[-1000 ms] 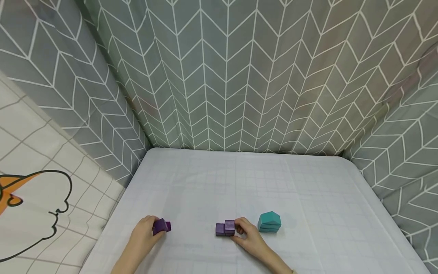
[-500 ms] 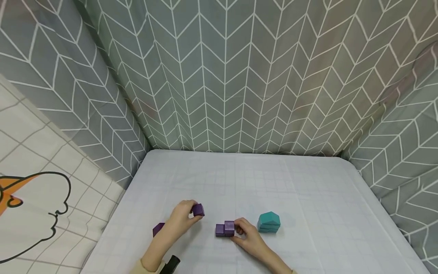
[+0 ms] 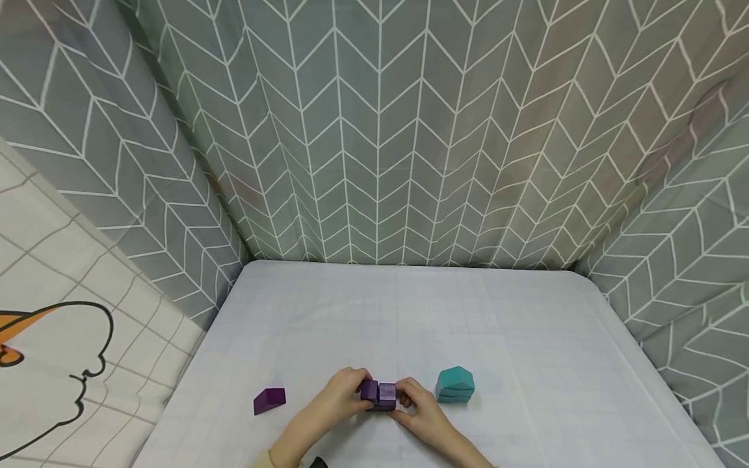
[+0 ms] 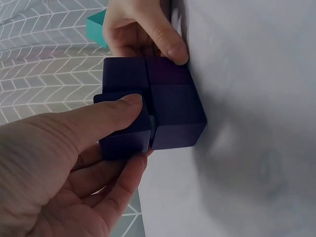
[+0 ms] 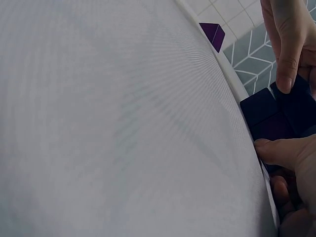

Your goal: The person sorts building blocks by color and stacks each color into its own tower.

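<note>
My left hand (image 3: 341, 393) pinches a purple cube (image 4: 121, 131) between thumb and fingers. The cube is over a purple block (image 4: 180, 121) that rests on the table, with a thin gap showing between them in the left wrist view. Beside these two stands a pair of stacked purple cubes (image 3: 387, 392), one above the other. My right hand (image 3: 422, 409) holds this pair from the right side, its thumb (image 5: 276, 150) at the lower cube. Its other fingers are partly hidden behind the blocks.
A purple wedge-shaped block (image 3: 270, 400) lies on the left of the white-covered table (image 3: 526, 364). Right of my right hand sits a teal stack (image 3: 455, 385) with a pointed top. Patterned grey curtains (image 3: 380, 162) hang behind the table.
My left hand has lifted a purple cube from beside the wedge and carried it right, over to the blocks at my right hand. The wedge stays behind; my right hand keeps its hold.
</note>
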Demonstrator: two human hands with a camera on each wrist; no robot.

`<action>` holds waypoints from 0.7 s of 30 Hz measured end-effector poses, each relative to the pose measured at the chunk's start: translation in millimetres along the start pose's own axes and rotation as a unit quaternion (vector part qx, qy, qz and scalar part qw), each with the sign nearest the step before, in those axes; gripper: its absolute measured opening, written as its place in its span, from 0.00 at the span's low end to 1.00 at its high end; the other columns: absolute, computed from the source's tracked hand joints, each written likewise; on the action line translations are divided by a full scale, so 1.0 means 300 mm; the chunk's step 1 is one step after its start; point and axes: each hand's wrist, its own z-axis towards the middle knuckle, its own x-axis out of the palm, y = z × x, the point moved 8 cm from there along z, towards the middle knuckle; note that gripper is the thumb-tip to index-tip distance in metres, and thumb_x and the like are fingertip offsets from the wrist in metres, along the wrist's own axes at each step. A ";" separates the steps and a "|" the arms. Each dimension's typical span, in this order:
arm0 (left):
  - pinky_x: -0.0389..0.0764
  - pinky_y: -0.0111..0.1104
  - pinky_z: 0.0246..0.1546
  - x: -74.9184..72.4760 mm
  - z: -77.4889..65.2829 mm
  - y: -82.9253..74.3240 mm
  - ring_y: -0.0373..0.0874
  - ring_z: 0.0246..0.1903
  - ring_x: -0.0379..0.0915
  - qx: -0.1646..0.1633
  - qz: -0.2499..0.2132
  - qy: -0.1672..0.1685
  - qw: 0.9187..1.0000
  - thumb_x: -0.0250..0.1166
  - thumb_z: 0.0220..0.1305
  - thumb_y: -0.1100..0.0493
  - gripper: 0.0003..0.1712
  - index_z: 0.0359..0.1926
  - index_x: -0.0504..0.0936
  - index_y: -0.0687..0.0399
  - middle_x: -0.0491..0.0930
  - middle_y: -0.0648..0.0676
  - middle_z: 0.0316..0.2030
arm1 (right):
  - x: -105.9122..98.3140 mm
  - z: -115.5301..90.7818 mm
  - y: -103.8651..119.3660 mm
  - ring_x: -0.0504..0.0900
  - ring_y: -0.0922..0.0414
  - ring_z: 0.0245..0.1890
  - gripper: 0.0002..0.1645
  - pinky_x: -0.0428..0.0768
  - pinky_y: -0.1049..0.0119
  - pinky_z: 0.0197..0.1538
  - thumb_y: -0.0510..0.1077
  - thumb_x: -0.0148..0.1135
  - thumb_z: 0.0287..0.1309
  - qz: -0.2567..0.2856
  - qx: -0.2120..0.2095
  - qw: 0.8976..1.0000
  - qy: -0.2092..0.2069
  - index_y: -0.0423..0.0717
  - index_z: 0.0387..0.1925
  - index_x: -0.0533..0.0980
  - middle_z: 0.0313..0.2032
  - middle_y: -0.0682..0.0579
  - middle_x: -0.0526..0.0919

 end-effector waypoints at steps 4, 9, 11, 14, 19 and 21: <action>0.70 0.25 0.28 0.005 -0.002 -0.004 0.32 0.27 0.66 0.001 0.003 -0.007 1.000 0.72 0.42 0.59 0.16 0.34 0.77 0.55 0.76 0.44 0.28 | 0.006 -0.006 -0.018 0.71 0.51 0.25 0.21 0.72 0.65 0.26 0.27 0.69 0.34 0.005 -0.004 1.000 -0.010 0.38 0.34 0.71 0.29 0.50 0.72; 0.71 0.25 0.28 0.009 -0.003 -0.008 0.32 0.28 0.66 0.004 0.008 -0.016 1.000 0.72 0.41 0.60 0.15 0.33 0.77 0.55 0.76 0.45 0.28 | 0.027 -0.030 -0.085 0.71 0.55 0.26 0.22 0.72 0.70 0.28 0.30 0.70 0.36 -0.005 -0.003 1.000 -0.009 0.43 0.36 0.71 0.31 0.54 0.72; 0.71 0.25 0.29 0.010 -0.002 -0.010 0.32 0.28 0.66 0.007 0.014 -0.021 1.000 0.72 0.41 0.61 0.15 0.33 0.77 0.55 0.77 0.45 0.28 | 0.034 -0.036 -0.105 0.71 0.58 0.27 0.21 0.72 0.72 0.29 0.33 0.70 0.38 -0.010 0.002 1.000 -0.004 0.46 0.37 0.71 0.31 0.56 0.71; 0.72 0.26 0.31 0.012 -0.004 -0.013 0.33 0.30 0.67 0.012 0.021 -0.025 0.999 0.72 0.40 0.62 0.17 0.33 0.76 0.55 0.77 0.46 0.29 | 0.038 -0.038 -0.115 0.71 0.60 0.27 0.21 0.72 0.74 0.30 0.35 0.70 0.39 -0.011 0.004 1.000 -0.001 0.47 0.37 0.71 0.32 0.57 0.71; 0.72 0.27 0.33 0.015 -0.009 -0.012 0.34 0.31 0.67 0.022 0.034 -0.038 0.998 0.73 0.39 0.64 0.18 0.34 0.76 0.55 0.77 0.46 0.30 | 0.015 -0.015 -0.046 0.71 0.55 0.26 0.21 0.72 0.69 0.28 0.30 0.70 0.36 -0.003 0.004 1.000 -0.005 0.42 0.35 0.71 0.30 0.53 0.72; 0.72 0.27 0.33 0.015 -0.011 -0.013 0.34 0.31 0.67 0.027 0.039 -0.048 0.998 0.73 0.38 0.64 0.18 0.33 0.76 0.55 0.76 0.45 0.30 | 0.010 -0.009 -0.026 0.71 0.53 0.25 0.21 0.72 0.67 0.27 0.28 0.70 0.34 0.002 0.000 1.000 -0.009 0.40 0.34 0.72 0.30 0.51 0.73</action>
